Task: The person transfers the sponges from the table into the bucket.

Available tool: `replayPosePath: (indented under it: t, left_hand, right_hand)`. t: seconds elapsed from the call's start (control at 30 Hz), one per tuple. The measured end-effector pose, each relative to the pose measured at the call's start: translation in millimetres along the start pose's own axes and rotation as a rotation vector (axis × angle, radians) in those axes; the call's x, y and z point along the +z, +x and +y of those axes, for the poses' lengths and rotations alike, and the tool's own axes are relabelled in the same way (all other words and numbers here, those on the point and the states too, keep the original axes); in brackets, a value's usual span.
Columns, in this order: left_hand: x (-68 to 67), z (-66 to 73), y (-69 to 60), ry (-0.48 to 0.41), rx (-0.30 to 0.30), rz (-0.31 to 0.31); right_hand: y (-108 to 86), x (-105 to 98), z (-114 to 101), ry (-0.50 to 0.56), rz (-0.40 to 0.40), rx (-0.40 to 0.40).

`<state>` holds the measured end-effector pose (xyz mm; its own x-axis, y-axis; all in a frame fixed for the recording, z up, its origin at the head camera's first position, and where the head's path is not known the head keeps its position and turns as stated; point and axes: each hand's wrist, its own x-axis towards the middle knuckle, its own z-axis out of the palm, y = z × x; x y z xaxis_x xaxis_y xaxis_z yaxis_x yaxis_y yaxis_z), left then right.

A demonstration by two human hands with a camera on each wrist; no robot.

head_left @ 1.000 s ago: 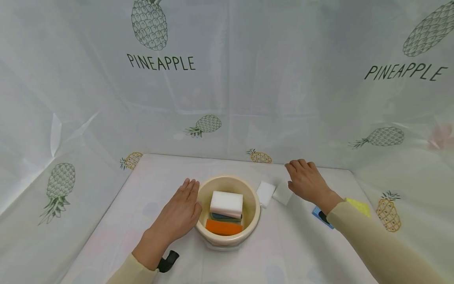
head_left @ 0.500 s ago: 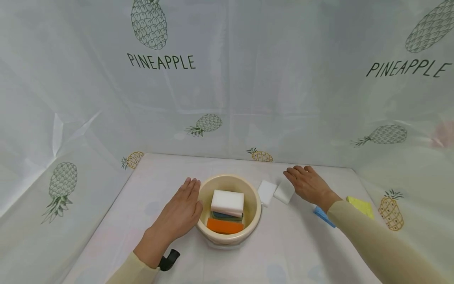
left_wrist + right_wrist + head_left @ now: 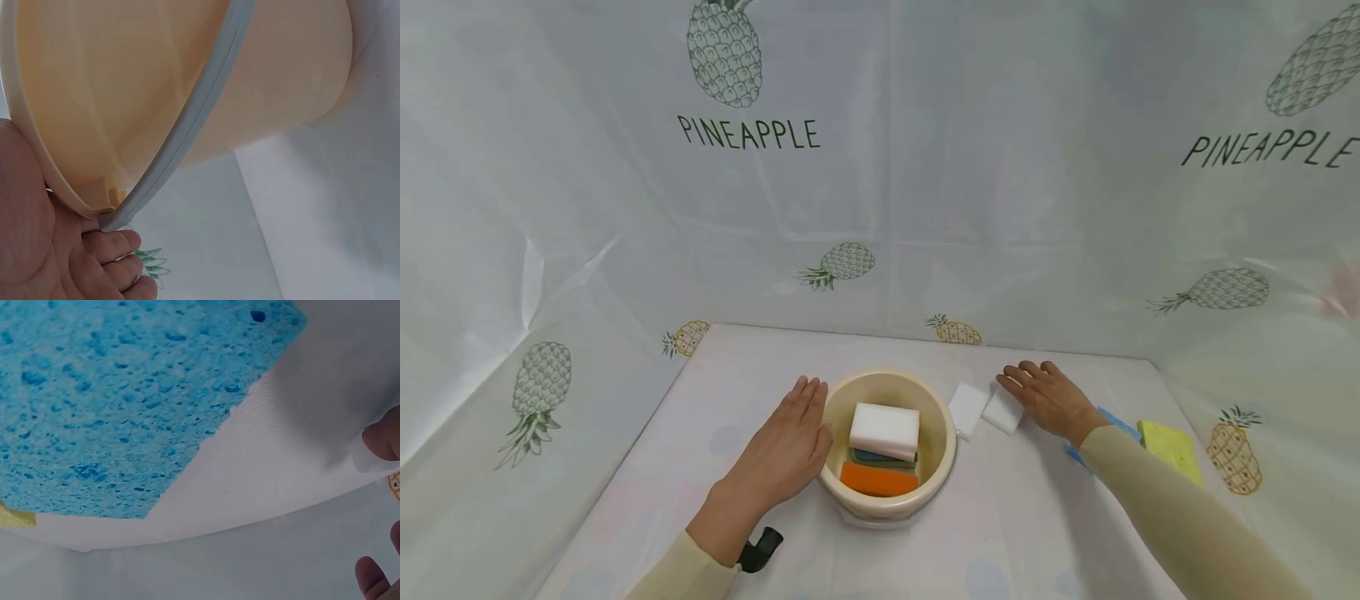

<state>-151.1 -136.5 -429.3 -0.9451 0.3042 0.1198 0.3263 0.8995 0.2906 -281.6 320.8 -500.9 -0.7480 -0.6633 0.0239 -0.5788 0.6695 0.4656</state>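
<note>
My left hand (image 3: 786,450) rests against the left rim of a cream bucket (image 3: 943,454), its fingers extended together. In the left wrist view, the palm lies at the rim, with the fingertips beside the end of the grey handle (image 3: 181,134). Inside the bucket sit a white sponge block (image 3: 885,427), an orange sponge (image 3: 878,480) and darker blue-green pieces between them. My right hand (image 3: 1051,400) hovers by a white sponge (image 3: 1002,412) on the table, fingers spread; contact with it cannot be made out. Another white sponge (image 3: 967,408) lies to its left.
A blue sponge (image 3: 119,406) lies beneath the right wrist, partly hidden by the arm in the head view. To its right is a yellow sponge (image 3: 1171,448). Pineapple-print sheeting (image 3: 970,183) walls the back and sides of the pale table (image 3: 940,550).
My right hand has lowered slightly toward the right-hand white sponge on the table. My left hand stays at the bucket's rim, and the bucket's contents look the same.
</note>
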Motion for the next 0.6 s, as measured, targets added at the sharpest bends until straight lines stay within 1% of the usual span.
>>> replayPosePath:
  t: [0.23, 0.43, 0.6]
  left_hand:
    - [0.9, 0.0, -1.2, 0.000, 0.004, 0.013]
    - [2.0, -0.6, -0.8, 0.010, 0.003, 0.018]
    - [1.7, -0.1, -0.4, 0.010, -0.005, 0.013]
  right_hand:
    - [3.2, 4.7, 0.3, 0.009, -0.010, 0.018]
    - [0.1, 8.1, 3.3, 0.040, -0.021, 0.044]
    - [-0.8, 11.1, 5.7, 0.049, 0.001, 0.050]
